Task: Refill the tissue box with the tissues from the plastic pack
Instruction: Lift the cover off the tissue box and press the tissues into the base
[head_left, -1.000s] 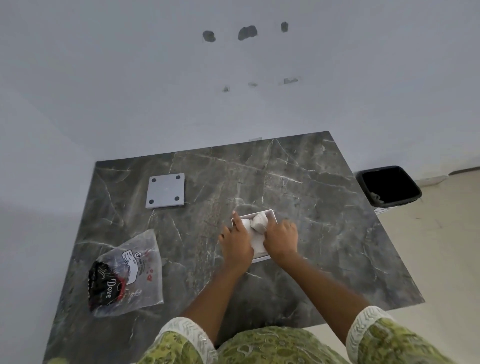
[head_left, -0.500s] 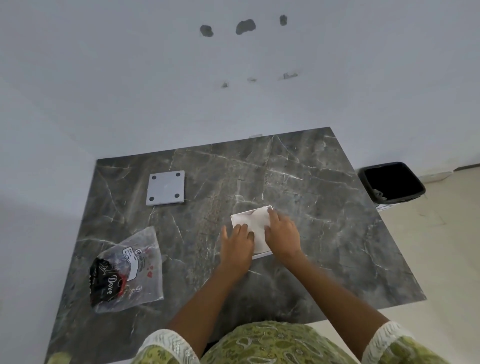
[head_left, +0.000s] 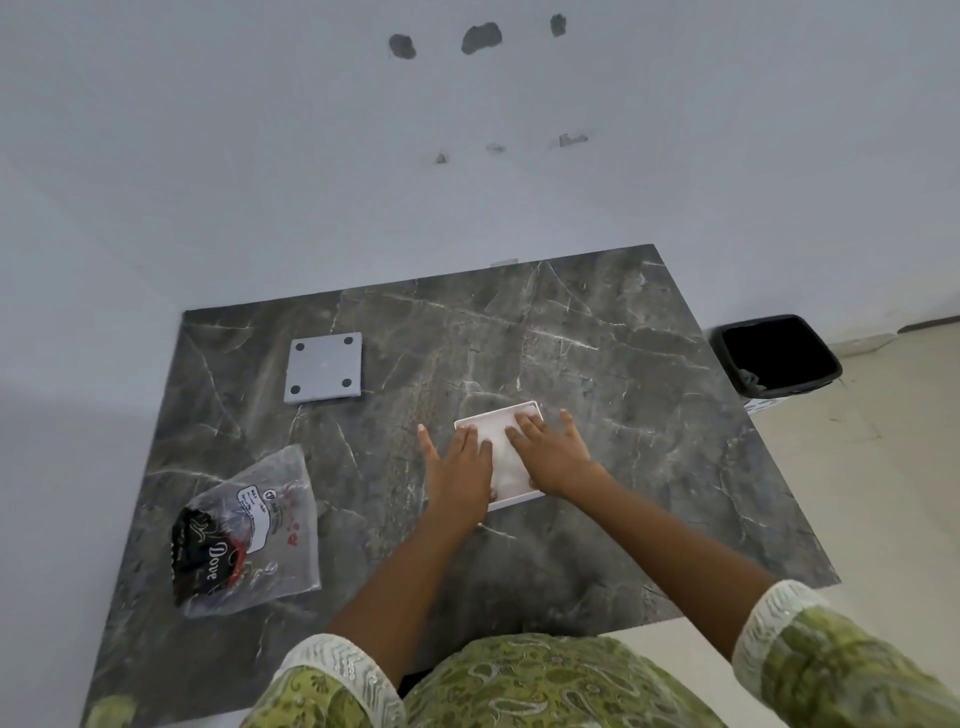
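Observation:
The white tissue box lies open-side up in the middle of the dark marble table, with white tissues inside it. My left hand rests flat over the box's left side, fingers spread. Across the box's right side my right hand presses flat on the tissues. The clear plastic pack, crumpled and with a black "Dove" label, lies at the table's left front. A grey square lid with four dark pads sits at the back left.
A black waste bin stands on the floor beyond the table's right edge. A white wall runs behind and to the left of the table. Pale tiled floor shows on the right.
A bunched tissue stood up out of the box a second ago; it is now pressed flat. Both hands have spread out flat over the box.

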